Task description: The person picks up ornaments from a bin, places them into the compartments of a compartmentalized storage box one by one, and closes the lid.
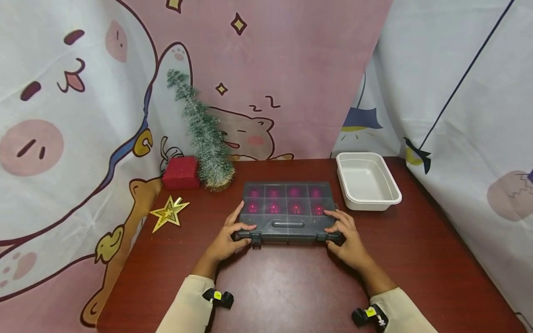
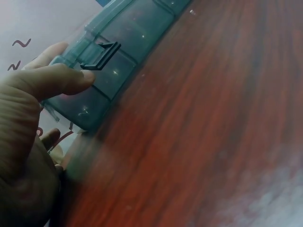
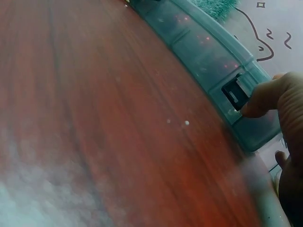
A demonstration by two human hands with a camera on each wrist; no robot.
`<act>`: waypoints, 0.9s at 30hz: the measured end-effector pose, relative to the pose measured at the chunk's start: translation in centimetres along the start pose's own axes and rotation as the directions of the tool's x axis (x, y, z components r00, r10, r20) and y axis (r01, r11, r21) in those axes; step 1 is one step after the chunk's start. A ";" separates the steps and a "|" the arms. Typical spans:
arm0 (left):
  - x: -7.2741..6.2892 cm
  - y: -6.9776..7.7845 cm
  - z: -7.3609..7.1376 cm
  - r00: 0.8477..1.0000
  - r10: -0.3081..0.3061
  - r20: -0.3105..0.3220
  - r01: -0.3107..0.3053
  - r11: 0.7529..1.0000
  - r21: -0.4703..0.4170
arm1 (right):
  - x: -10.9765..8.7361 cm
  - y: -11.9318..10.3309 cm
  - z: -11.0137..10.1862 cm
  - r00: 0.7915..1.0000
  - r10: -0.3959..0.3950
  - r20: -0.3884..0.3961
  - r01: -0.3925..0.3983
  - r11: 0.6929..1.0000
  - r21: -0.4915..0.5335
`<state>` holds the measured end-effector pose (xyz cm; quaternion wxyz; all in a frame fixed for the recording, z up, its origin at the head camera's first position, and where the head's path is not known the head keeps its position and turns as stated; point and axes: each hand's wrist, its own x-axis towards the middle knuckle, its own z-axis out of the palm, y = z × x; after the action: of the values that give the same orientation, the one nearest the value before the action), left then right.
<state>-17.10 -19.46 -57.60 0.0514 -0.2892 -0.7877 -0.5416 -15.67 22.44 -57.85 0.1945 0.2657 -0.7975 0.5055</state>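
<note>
A translucent grey compartment case [image 1: 284, 216] lies flat on the table with its lid down. Shiny pink-red balls [image 1: 295, 209] show through the lid, one in each compartment. At the front left corner my left hand [image 1: 222, 243] holds the case, thumb on the front side and fingers over the lid. The left latch [image 2: 102, 56] juts outward beside that thumb. My right hand [image 1: 350, 243] grips the front right corner, its thumb against the right latch [image 3: 235, 93]. The fingers on the case's far sides are partly hidden in both wrist views.
Behind the case to the left stand a small frosted Christmas tree [image 1: 208, 143] and a red box [image 1: 181, 173]. A gold star [image 1: 170, 213] lies at the table's left edge. A white plastic tub [image 1: 351, 203] sits at the back right. Printed cloth [image 1: 308, 92] hangs behind the table.
</note>
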 end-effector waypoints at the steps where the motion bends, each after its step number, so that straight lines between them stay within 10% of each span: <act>1: 0.0 0.1 0.0 1.000 -0.004 0.000 0.004 1.000 0.002 | 0.0 -0.1 0.1 1.000 0.004 -0.003 -0.004 1.000 -0.005; 16: 0.2 0.0 0.0 0.999 -0.029 0.015 0.029 0.999 0.022 | 0.0 0.8 -0.3 0.992 -0.128 0.003 0.127 0.991 0.031; 27: 0.1 0.1 -0.1 0.999 -0.025 0.022 0.024 0.999 0.042 | -0.2 0.8 -1.2 0.994 -0.015 0.113 0.007 0.998 0.070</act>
<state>-17.19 -19.49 -57.39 0.0417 -0.2845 -0.8029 -0.5222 -16.00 23.87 -58.01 0.1426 0.3051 -0.7876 0.5160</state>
